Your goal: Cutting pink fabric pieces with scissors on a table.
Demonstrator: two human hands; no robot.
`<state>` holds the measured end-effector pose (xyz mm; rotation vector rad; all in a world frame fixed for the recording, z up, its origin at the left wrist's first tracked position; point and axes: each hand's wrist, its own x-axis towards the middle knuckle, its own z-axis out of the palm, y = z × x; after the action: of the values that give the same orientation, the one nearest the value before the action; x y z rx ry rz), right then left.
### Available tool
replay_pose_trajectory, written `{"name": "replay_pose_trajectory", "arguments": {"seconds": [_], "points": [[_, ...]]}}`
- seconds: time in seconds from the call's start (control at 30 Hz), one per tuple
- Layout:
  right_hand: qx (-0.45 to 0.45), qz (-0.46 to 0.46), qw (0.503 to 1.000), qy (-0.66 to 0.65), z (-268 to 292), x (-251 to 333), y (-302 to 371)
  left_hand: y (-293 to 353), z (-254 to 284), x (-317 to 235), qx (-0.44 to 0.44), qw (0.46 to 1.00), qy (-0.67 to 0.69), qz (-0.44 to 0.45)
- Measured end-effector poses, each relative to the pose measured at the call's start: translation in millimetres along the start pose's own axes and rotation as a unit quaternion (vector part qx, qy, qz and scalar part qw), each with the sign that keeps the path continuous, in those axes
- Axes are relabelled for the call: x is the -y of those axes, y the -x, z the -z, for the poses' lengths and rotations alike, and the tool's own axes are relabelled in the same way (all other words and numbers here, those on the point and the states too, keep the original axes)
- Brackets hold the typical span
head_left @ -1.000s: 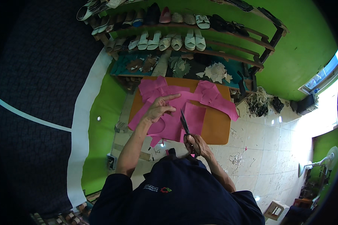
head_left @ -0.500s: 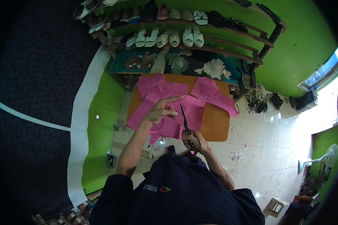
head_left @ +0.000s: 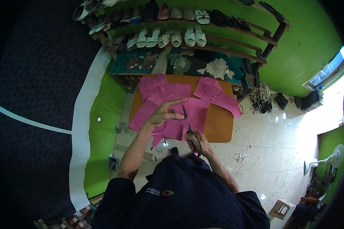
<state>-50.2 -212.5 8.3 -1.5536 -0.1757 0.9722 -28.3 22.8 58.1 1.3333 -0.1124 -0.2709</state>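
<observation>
My right hand (head_left: 195,142) grips dark-bladed scissors (head_left: 187,119), whose blades point away from me over the pink sheet (head_left: 198,114). My left hand (head_left: 163,113) is at the same sheet, just left of the blade tips. Its index finger is stretched toward the tips and its thumb lies lower, with pink material between them. How firmly the fingers pinch the sheet is partly hidden. More pink pieces (head_left: 156,87) lie crumpled at the far left of the orange-brown table (head_left: 220,128). Another pink piece (head_left: 224,103) hangs over its right edge.
Beyond the table, a wooden rack (head_left: 233,29) carries several pairs of shoes and sandals (head_left: 195,36). Scraps (head_left: 218,69) lie on its lower shelf. Offcuts (head_left: 240,156) litter the tiled floor at the right. A white fan (head_left: 335,157) stands at the far right, below a bright window (head_left: 326,72).
The scissors have turned slightly in my right hand, and a handle loop now stands farther out to the right. The blade tips have shifted a little left. My left hand has barely moved.
</observation>
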Motion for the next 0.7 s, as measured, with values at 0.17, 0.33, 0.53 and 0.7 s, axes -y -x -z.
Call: {"name": "replay_pose_trajectory", "arguments": {"seconds": [0.17, 0.33, 0.53, 0.7], "points": [[-0.01, 0.008, 0.999, -0.033, -2.8, 6.8, 8.2, -1.3, 18.1, 18.5, -0.038, 0.999, -0.013, 0.0], [0.015, 0.052, 0.998, -0.017, 0.0, 1.2, 5.9, -3.2, 19.6, 21.5, -0.023, 0.998, -0.047, 0.019], [0.001, 0.036, 0.999, -0.005, 1.1, -4.1, 1.6, -2.3, 14.4, 18.1, -0.02, 0.999, -0.038, 0.029], [-0.019, 0.072, 0.997, 0.031, -2.5, -4.9, -0.3, -3.4, 11.9, 21.3, -0.037, 0.999, -0.016, 0.024]]}}
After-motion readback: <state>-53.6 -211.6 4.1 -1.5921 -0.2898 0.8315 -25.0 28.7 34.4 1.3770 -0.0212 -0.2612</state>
